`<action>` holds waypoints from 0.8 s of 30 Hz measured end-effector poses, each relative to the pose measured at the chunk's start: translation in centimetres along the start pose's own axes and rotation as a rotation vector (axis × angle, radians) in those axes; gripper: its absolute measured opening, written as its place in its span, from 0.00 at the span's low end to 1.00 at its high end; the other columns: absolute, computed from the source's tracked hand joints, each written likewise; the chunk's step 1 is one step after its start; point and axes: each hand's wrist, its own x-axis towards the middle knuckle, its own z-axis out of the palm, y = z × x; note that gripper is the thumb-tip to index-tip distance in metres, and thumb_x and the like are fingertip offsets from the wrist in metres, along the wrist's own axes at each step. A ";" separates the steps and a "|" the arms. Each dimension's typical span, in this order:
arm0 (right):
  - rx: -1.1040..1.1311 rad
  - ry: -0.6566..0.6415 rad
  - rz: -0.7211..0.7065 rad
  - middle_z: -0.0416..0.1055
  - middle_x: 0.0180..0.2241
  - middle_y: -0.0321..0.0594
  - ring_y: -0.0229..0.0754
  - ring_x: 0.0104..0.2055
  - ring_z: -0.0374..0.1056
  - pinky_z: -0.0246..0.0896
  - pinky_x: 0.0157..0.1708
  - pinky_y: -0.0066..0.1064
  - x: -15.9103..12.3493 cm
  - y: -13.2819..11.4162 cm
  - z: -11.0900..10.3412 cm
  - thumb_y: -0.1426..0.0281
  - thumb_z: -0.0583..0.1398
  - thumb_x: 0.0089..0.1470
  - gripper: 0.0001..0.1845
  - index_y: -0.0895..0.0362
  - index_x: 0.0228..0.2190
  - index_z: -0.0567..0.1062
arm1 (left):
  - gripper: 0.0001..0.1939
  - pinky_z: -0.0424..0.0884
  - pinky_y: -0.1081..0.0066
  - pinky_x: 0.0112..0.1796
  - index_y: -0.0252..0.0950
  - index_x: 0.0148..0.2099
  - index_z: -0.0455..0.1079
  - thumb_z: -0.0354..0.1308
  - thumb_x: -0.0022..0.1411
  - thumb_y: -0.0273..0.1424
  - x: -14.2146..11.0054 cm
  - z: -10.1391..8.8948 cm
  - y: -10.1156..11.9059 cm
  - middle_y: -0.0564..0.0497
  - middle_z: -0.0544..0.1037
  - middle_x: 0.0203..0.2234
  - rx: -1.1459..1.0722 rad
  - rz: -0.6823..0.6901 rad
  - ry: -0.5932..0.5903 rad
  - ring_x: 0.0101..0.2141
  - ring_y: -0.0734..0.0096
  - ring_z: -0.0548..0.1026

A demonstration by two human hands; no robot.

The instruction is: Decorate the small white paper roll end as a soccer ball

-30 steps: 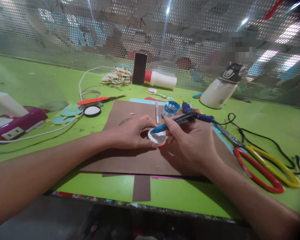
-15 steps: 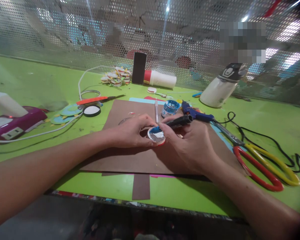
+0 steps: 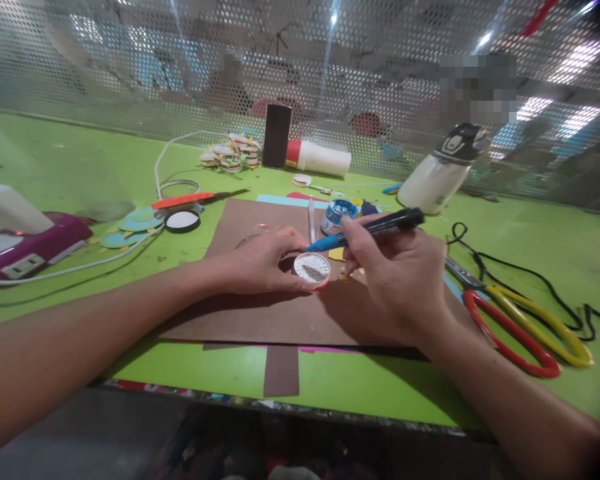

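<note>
My left hand (image 3: 265, 263) pinches the left side of a small round white disc (image 3: 313, 268) between thumb and fingers. The disc has a red lower edge, and dark marks like those of a clock dial run round its face. In my right hand (image 3: 397, 273) is a blue marker pen (image 3: 365, 230) with a black end, its tip just above the disc's far rim. Both hands are over a brown board (image 3: 260, 323). Past the disc stand an open jar of blue paint (image 3: 337, 217) and a thin clear stick (image 3: 311, 221).
Red-and-yellow scissors (image 3: 520, 327) lie at the right beside a black cord. A white bottle (image 3: 435, 180), a dark phone (image 3: 277, 137) and a white-and-red tube (image 3: 323, 159) are at the back. On the left are an orange cutter (image 3: 183, 200) and a purple power strip (image 3: 40, 243).
The marker dipped onto the disc's face half a second ago, then rose and moved back toward the far rim. My left hand keeps its hold on the disc.
</note>
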 end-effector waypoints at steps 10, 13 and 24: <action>0.009 -0.078 0.095 0.70 0.18 0.32 0.36 0.21 0.67 0.66 0.24 0.28 0.0 0.2 0.2 0.63 0.66 0.58 0.17 0.54 0.20 0.73 | 0.23 0.68 0.62 0.45 0.39 0.48 0.72 0.68 0.54 0.46 0.0 0.3 0.3 0.49 0.78 0.42 -0.023 -0.067 0.032 0.42 0.60 0.74; 0.044 -0.123 0.122 0.72 0.20 0.32 0.35 0.22 0.68 0.66 0.25 0.27 0.0 0.3 0.2 0.62 0.67 0.58 0.15 0.55 0.23 0.75 | 0.24 0.69 0.63 0.42 0.38 0.47 0.71 0.69 0.53 0.45 0.1 0.3 0.5 0.49 0.78 0.42 -0.032 -0.066 0.046 0.41 0.60 0.74; 0.025 -0.146 0.053 0.74 0.21 0.32 0.36 0.23 0.70 0.67 0.25 0.26 -0.1 0.2 0.3 0.69 0.65 0.57 0.10 0.55 0.24 0.77 | 0.24 0.69 0.63 0.40 0.38 0.44 0.70 0.68 0.52 0.47 0.1 0.2 0.7 0.49 0.76 0.39 -0.031 -0.104 0.054 0.39 0.61 0.73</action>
